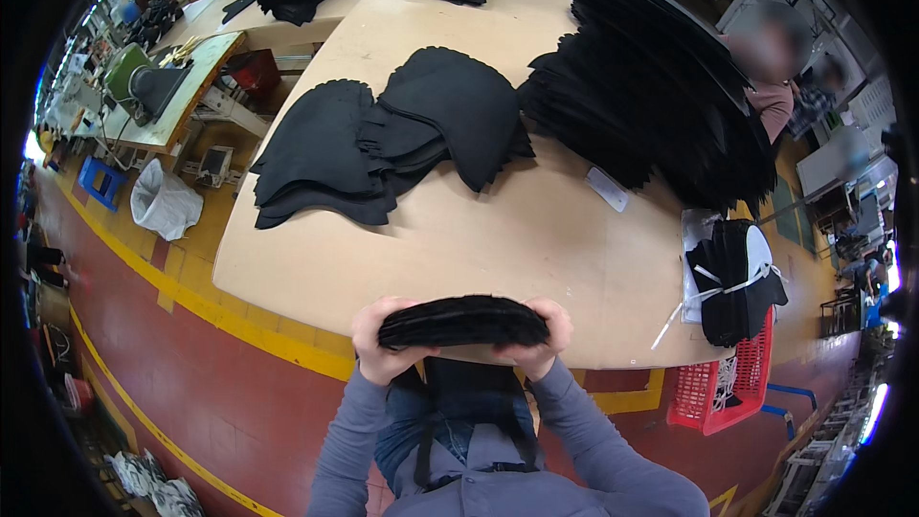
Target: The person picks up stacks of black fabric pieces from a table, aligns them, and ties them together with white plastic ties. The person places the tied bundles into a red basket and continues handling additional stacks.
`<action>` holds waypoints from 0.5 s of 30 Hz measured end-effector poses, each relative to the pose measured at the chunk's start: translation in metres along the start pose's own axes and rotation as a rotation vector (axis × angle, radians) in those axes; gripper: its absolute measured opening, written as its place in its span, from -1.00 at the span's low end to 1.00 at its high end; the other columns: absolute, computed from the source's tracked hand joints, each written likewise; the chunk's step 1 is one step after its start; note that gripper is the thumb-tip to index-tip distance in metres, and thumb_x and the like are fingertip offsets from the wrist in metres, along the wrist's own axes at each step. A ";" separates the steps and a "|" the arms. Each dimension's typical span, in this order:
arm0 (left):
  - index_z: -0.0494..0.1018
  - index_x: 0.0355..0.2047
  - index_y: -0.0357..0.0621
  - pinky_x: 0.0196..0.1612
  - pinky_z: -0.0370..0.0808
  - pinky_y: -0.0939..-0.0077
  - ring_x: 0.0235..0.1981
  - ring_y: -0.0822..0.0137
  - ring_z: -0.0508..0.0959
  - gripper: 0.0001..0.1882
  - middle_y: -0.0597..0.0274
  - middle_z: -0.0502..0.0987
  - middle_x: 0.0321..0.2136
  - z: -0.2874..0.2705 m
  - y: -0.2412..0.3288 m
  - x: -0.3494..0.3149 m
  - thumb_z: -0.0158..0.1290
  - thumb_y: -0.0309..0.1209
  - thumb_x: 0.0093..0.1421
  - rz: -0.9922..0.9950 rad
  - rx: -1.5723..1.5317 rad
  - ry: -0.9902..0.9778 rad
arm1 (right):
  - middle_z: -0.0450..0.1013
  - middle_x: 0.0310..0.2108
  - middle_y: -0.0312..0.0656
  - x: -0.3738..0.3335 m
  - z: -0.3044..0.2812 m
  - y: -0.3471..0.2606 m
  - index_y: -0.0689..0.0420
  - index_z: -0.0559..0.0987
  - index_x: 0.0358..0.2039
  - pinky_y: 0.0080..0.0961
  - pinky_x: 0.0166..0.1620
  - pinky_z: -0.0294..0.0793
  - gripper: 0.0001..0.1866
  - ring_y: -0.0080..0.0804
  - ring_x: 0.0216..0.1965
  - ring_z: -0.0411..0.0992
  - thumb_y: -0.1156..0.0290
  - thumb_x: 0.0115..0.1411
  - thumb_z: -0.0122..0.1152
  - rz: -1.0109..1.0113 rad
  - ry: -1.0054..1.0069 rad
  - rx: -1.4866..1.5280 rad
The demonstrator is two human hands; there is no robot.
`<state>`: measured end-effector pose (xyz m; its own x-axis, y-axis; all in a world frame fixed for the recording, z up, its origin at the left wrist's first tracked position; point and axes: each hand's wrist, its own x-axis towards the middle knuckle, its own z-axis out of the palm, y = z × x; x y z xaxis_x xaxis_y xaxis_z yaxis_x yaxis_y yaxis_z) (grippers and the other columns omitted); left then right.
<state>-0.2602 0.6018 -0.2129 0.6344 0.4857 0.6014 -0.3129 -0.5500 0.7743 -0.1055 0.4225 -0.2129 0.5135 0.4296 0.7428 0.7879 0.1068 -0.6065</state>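
Note:
Between my two hands is a thick stack of black fabric pieces (464, 322), held edge-up just above the table's near edge. My left hand (380, 337) grips its left end and my right hand (546, 333) its right end, fingers wrapped round the sides. Farther off on the tan table (479, 249) lie a pile of black cut pieces with scalloped edges (321, 148) and, overlapping it on the right, another such pile (450, 105). How many layers I hold cannot be made out.
Tall black stacks (651, 86) fill the table's right side, near a white label (607, 189). A bundle tied with white strips (735, 282) sits at the right corner above a red basket (718, 378). A sewing machine (144, 86) stands left; a person (771, 67) is at right.

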 end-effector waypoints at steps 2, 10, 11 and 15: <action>0.45 -0.17 -0.25 -0.28 0.54 0.41 -0.41 0.17 0.62 -0.36 0.09 0.61 -0.40 0.002 0.013 0.006 0.46 -0.40 -0.31 0.136 -0.052 0.100 | 0.53 -0.53 -0.18 0.012 -0.005 -0.007 0.14 0.49 -0.25 -0.42 -0.39 0.50 -0.31 -0.24 -0.50 0.55 0.06 -0.34 0.64 -0.068 0.022 0.179; 0.45 -0.08 -0.26 -0.12 0.52 0.32 -0.23 0.02 0.60 -0.29 -0.01 0.57 -0.23 -0.002 -0.025 -0.031 0.49 -0.38 -0.29 -0.284 0.157 0.084 | 0.52 -0.35 -0.07 -0.032 0.008 0.039 0.19 0.48 -0.12 -0.29 -0.25 0.48 -0.18 -0.07 -0.34 0.53 0.01 -0.38 0.60 0.267 -0.156 -0.004; 0.45 -0.07 -0.28 -0.14 0.52 0.30 -0.24 0.01 0.61 -0.29 -0.03 0.58 -0.25 0.001 -0.024 -0.029 0.49 -0.39 -0.28 -0.230 0.121 0.080 | 0.53 -0.34 -0.03 -0.037 0.010 0.026 0.20 0.47 -0.15 -0.34 -0.26 0.49 -0.37 -0.13 -0.36 0.53 0.17 -0.17 0.55 0.272 -0.061 -0.067; 0.38 -0.15 -0.24 -0.11 0.51 0.31 -0.21 0.03 0.57 -0.50 0.01 0.55 -0.23 -0.012 -0.011 -0.005 0.34 -0.50 -0.11 0.044 0.063 -0.101 | 0.53 -0.35 0.02 -0.046 -0.001 0.043 0.19 0.45 -0.22 -0.38 -0.24 0.51 -0.67 -0.17 -0.34 0.53 0.44 0.01 0.35 0.232 0.054 0.322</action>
<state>-0.2682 0.6132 -0.2225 0.6901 0.3909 0.6090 -0.2990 -0.6124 0.7319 -0.0948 0.4062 -0.2731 0.6896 0.4283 0.5840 0.5060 0.2920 -0.8116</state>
